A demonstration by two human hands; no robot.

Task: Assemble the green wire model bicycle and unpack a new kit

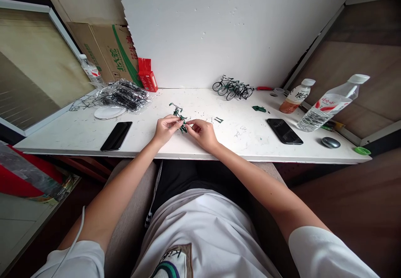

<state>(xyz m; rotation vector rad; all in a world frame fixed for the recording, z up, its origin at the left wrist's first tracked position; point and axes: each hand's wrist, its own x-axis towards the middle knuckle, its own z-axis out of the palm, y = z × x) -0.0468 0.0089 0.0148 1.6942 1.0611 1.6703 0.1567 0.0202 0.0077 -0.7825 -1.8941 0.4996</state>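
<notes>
Over the front middle of the white table, a small green model bicycle (177,108) is held with its handlebar pointing up and away from me. My left hand (166,130) pinches it between thumb and fingers from the left. My right hand (203,134) has its fingertips closed at the right side of the bicycle's lower part; whether a tiny piece is also between them is too small to tell. Just beyond my right hand lie small green parts (218,119) and thin pins. Finished-looking model bicycles (233,87) stand bunched together against the back wall.
On the left are a black phone (116,136), a clear bag of black parts (123,95), a white disc (109,112) and a red box (148,76). To the right sit green pieces (259,108), another phone (284,131), two bottles (333,102), (297,96) and a mouse (331,142).
</notes>
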